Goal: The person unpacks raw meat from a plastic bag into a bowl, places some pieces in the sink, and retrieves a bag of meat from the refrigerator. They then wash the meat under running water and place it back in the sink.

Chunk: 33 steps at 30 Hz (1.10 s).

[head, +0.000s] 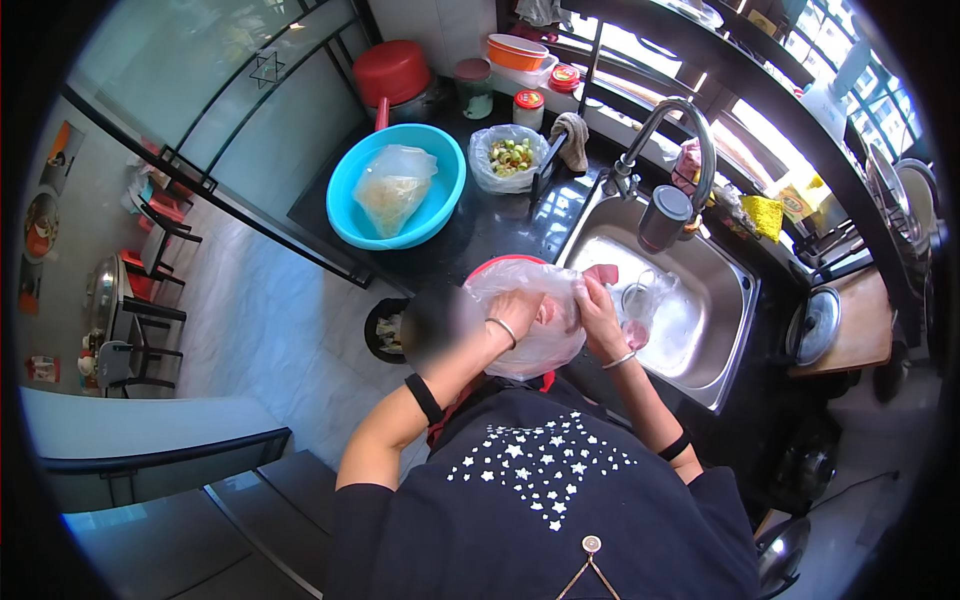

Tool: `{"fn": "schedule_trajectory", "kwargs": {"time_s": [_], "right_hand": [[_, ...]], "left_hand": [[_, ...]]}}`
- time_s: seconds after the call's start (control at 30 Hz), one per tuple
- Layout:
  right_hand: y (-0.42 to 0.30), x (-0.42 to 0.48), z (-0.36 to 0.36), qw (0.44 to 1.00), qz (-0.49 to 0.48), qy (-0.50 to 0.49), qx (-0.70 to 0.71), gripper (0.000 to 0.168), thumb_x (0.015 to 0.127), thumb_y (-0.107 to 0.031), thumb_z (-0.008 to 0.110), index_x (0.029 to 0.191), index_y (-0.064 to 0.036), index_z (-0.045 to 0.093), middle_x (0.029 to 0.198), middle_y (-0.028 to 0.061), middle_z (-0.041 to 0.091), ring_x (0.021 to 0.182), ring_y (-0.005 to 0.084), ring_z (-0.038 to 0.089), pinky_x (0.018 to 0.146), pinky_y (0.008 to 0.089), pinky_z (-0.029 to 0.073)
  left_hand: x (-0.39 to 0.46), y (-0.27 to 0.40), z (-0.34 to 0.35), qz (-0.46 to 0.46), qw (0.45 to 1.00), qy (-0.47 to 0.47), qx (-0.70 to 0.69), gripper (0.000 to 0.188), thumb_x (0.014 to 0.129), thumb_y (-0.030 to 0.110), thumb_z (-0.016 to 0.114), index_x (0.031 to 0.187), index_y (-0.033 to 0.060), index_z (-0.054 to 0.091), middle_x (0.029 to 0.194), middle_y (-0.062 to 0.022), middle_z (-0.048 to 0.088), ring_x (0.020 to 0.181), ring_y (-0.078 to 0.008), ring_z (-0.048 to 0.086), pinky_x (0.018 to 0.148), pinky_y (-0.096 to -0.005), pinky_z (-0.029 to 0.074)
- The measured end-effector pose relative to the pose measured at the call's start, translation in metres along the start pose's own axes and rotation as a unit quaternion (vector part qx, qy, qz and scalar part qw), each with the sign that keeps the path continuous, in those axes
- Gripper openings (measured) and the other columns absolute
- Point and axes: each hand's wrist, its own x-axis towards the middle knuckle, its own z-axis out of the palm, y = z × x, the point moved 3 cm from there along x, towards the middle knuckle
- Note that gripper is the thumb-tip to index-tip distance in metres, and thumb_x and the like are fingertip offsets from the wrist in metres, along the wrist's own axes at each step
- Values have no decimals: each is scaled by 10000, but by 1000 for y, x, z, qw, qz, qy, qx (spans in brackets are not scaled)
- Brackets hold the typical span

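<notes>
A clear plastic bag spreads over a red basin in front of my body, at the counter's edge. My left hand reaches into the bag's mouth, beside pinkish pieces that look like raw meat. Its fingertips are hidden, so their grip does not show. At the bag's right side, my right hand pinches the gathered plastic near the sink. A pink piece shows just above these fingers; what it is stays unclear. Another thin clear bag lies in the steel sink.
A blue basin holds a bagged, pale food. Beside it sits a bag-lined container of chopped green vegetables. The curved faucet arches over the sink. A black bin stands left on the floor. Right are a cutting board and pot lid.
</notes>
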Motion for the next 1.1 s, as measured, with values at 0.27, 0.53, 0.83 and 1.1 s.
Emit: {"fn": "schedule_trajectory", "kwargs": {"time_s": [0.27,0.53,0.83,1.1], "right_hand": [[-1,4,-4,985,-73,32,-150,202,905,-166,438,840,7,519,676,45,513,664,88,467,586,259,404],[-8,2,-3,998,-14,36,-59,199,898,-178,462,890,7,534,736,-9,481,699,82,430,619,244,389],[-7,-4,-13,937,-72,68,-337,331,809,-342,574,882,-21,538,774,124,582,725,256,578,600,367,442],[-4,-13,-4,830,-46,44,-554,194,629,-182,544,783,-66,552,672,192,594,660,389,589,598,496,459]], "left_hand": [[37,-2,59,68,997,31,2,210,820,162,459,954,62,587,1043,-159,583,962,-323,562,845,-425,431],[67,-37,105,150,972,-103,148,221,807,159,472,933,57,621,1038,-134,598,959,-280,567,841,-372,441],[69,-16,69,42,962,-240,123,238,800,170,489,969,64,619,1028,-137,599,954,-270,561,839,-347,441],[45,-23,42,-26,941,-319,112,260,793,179,504,1000,70,617,1019,-139,600,950,-261,556,838,-324,441]]}}
